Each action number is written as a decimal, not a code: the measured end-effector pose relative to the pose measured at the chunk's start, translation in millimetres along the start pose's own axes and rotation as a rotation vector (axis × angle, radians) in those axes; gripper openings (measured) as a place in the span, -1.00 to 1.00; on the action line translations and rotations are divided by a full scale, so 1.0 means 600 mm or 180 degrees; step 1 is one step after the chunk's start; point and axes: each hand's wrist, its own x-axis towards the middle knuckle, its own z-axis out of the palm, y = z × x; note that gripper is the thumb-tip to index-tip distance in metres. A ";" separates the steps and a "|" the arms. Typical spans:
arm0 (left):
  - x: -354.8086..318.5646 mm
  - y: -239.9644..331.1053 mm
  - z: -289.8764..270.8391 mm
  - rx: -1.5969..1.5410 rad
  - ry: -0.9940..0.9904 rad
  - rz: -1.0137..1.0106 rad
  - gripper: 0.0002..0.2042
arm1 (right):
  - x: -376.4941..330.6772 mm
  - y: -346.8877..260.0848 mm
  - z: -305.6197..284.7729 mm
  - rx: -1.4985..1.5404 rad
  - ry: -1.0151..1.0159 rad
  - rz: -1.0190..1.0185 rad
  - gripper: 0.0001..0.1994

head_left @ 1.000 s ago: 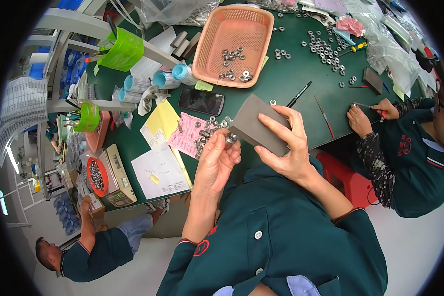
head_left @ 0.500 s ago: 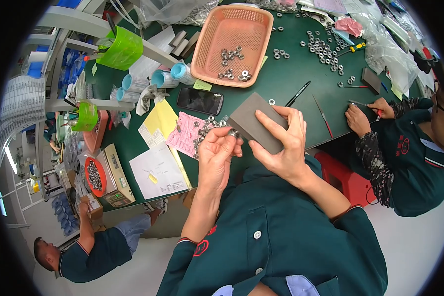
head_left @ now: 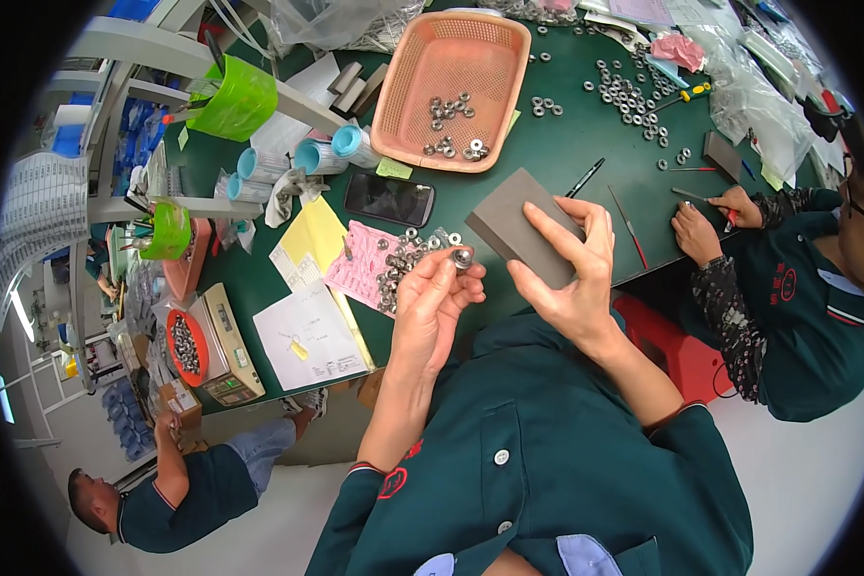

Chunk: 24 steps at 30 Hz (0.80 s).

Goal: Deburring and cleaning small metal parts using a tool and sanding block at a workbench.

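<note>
Between thumb and fingers, my left hand (head_left: 434, 300) pinches a small round metal part (head_left: 462, 257), shiny and ring-like. My right hand (head_left: 576, 264) is closed around a grey-brown rectangular block (head_left: 520, 223), which looks like a sanding sponge. Block and metal part are a short gap apart, above the front edge of the green table (head_left: 566, 134). Just beyond my left hand, several loose metal rings (head_left: 394, 278) lie on and beside a pink cloth or sheet (head_left: 359, 259).
A pink perforated basket (head_left: 386, 120) with some metal rings stands at the back. A phone (head_left: 389, 198), a pen (head_left: 586, 179) and a thin red-handled tool (head_left: 630, 228) lie nearby. At the right a co-worker's hands (head_left: 706, 226) hold a tool; a scale (head_left: 226, 350) stands left.
My right hand has moved the block right, away from the metal part. My left hand has turned the part into clearer view. The co-worker's hands have shifted slightly.
</note>
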 end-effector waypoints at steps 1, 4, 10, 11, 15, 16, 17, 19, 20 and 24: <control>0.001 0.002 -0.001 -0.0146 0.0043 -0.0104 -0.77 | -0.002 0.004 -0.005 0.0003 0.0000 -0.0003 -0.46; 0.000 0.004 -0.004 -0.0226 0.0012 -0.0106 -0.76 | -0.011 0.009 -0.019 0.0202 -0.0229 -0.0171 -0.46; 0.002 0.005 -0.009 -0.0167 -0.0060 -0.0061 -0.80 | -0.011 0.003 -0.024 0.0278 -0.0371 -0.0237 -0.46; 0.001 0.005 -0.008 -0.0166 -0.0071 -0.0071 -0.81 | -0.009 0.000 -0.025 0.0201 -0.0437 -0.0294 -0.46; -0.003 0.007 -0.009 0.0106 -0.0034 -0.0063 -0.82 | -0.008 -0.005 -0.025 -0.0024 -0.0451 -0.0474 -0.46; -0.004 0.012 -0.007 0.0154 -0.0049 -0.0060 -0.83 | -0.008 -0.006 -0.022 -0.0023 -0.0450 -0.0474 -0.46; -0.004 0.015 -0.004 0.0198 -0.0072 -0.0061 -0.83 | -0.009 -0.006 -0.016 -0.0013 -0.0273 -0.0584 -0.46; -0.001 0.025 -0.002 -0.0062 -0.0205 -0.0248 -0.82 | -0.016 -0.002 -0.010 -0.0059 0.0021 -0.0744 -0.46; -0.001 0.030 -0.004 -0.0313 -0.0303 -0.0409 -0.82 | -0.013 -0.003 -0.012 -0.0042 0.0017 -0.0756 -0.46; -0.005 0.022 -0.001 0.0262 -0.0138 -0.0205 -0.80 | -0.004 0.001 -0.033 0.0300 -0.0514 -0.0492 -0.47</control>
